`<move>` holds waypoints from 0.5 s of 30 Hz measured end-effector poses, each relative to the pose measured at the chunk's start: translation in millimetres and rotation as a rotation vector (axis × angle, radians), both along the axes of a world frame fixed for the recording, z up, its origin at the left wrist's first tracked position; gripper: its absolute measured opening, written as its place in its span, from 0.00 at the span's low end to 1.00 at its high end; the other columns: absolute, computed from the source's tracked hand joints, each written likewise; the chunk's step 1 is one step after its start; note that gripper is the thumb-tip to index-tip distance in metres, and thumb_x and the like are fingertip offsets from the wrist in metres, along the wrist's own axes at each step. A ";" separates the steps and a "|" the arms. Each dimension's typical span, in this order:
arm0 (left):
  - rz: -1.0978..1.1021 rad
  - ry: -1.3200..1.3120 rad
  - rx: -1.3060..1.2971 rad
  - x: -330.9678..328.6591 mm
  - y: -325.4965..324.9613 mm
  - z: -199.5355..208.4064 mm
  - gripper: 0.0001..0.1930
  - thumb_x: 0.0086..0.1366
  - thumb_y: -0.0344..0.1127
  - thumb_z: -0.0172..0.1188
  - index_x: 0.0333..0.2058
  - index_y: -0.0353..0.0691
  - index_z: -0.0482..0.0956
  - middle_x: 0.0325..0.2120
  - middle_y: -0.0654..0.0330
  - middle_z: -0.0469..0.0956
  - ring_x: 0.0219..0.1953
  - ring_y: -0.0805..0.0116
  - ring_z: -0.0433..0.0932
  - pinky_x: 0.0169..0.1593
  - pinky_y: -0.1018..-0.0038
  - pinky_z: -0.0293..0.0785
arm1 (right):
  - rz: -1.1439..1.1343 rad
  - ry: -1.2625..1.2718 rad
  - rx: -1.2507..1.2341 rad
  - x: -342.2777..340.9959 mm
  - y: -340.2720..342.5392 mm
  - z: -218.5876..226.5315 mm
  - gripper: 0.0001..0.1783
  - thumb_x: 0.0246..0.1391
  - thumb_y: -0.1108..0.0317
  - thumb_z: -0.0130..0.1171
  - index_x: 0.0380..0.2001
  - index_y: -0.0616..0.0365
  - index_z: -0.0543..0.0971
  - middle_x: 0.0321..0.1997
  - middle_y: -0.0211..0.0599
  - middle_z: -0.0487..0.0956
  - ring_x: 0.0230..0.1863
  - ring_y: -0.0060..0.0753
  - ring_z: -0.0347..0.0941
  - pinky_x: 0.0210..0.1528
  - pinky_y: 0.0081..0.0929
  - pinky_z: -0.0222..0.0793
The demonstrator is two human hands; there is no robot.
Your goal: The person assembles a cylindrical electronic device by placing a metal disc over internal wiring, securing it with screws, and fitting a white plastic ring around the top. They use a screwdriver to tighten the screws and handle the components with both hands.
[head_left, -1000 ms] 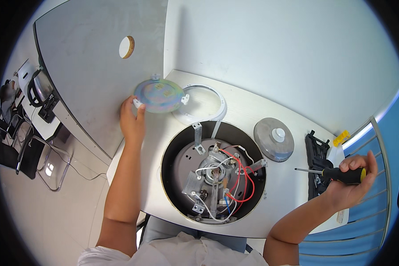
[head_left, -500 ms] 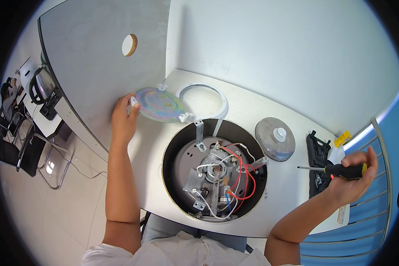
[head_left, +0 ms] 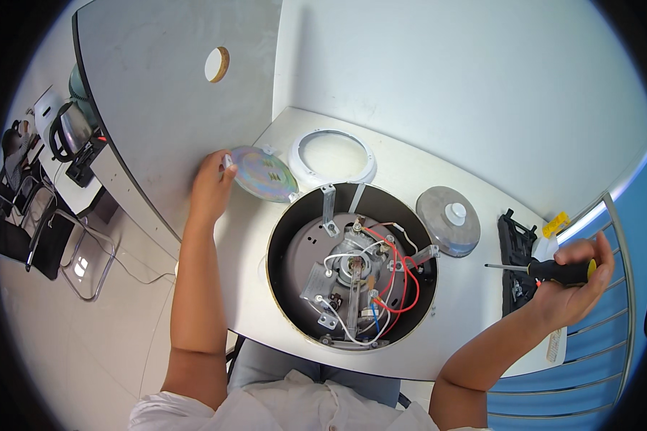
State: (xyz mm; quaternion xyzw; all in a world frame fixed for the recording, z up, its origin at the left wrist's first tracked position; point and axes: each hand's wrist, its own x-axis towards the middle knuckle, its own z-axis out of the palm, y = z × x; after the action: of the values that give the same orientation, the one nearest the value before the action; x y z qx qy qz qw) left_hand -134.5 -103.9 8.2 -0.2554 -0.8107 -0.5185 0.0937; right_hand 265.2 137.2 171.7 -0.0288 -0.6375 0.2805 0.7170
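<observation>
My left hand (head_left: 213, 185) pinches the edge of a round, iridescent disc (head_left: 264, 174) with small white tabs on its rim. The disc is tilted above the far left of the table, and its near right edge comes close to an upturned cooker body (head_left: 280, 287). Inside this dark round shell are red, white and blue wires, metal brackets and a central metal bar. To the right, my right hand (head_left: 569, 296) is closed around the black handle of a screwdriver (head_left: 557, 271), its shaft pointing left over a black tool case (head_left: 515, 287).
A white ring (head_left: 370, 167) lies behind the cooker body, and a round metal plate (head_left: 438, 233) with a white knob sits to its right. Small screws (head_left: 433, 312) lie nearby. A grey partition (head_left: 144, 93) borders the left; metal rails (head_left: 618, 230) run along the right.
The disc in my left hand has tipped more steeply and come down slightly toward the table. My right hand keeps the screwdriver nearly still. The whole view has shifted a little.
</observation>
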 end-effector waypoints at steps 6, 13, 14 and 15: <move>-0.045 0.046 -0.129 -16.0 7.3 -32.1 0.17 0.62 0.33 0.58 0.49 0.36 0.72 0.45 0.50 0.75 0.49 0.53 0.74 0.52 0.66 0.68 | -0.013 -0.003 0.005 -0.4 0.1 1.4 0.25 0.62 0.52 0.43 0.45 0.67 0.72 0.25 0.36 0.70 0.23 0.23 0.67 0.27 0.17 0.66; -0.015 0.147 -0.312 -12.3 10.7 -36.5 0.16 0.56 0.33 0.62 0.43 0.34 0.76 0.43 0.49 0.76 0.47 0.49 0.73 0.51 0.62 0.68 | -0.020 0.017 -0.004 0.7 -1.9 2.7 0.25 0.62 0.52 0.43 0.44 0.67 0.72 0.24 0.36 0.70 0.23 0.24 0.68 0.27 0.16 0.67; -0.022 0.133 -0.361 -13.5 9.5 -38.3 0.16 0.56 0.32 0.61 0.43 0.34 0.76 0.43 0.49 0.76 0.47 0.50 0.73 0.52 0.63 0.68 | -0.018 0.017 -0.005 1.0 -1.6 2.8 0.25 0.62 0.52 0.43 0.44 0.68 0.72 0.24 0.36 0.70 0.23 0.24 0.68 0.27 0.17 0.67; -0.030 0.117 -0.410 -13.1 9.8 -38.4 0.16 0.56 0.31 0.61 0.43 0.34 0.76 0.43 0.49 0.76 0.47 0.50 0.73 0.52 0.63 0.68 | -0.016 0.015 -0.001 1.3 -1.3 2.7 0.25 0.62 0.52 0.44 0.45 0.68 0.72 0.24 0.36 0.70 0.23 0.24 0.68 0.27 0.17 0.67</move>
State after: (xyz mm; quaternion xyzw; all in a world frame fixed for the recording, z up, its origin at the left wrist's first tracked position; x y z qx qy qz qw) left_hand -147.6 -94.2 -30.3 -0.3111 -0.8885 -0.3281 0.0788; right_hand 266.5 135.9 174.4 -0.0322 -0.6318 0.2756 0.7237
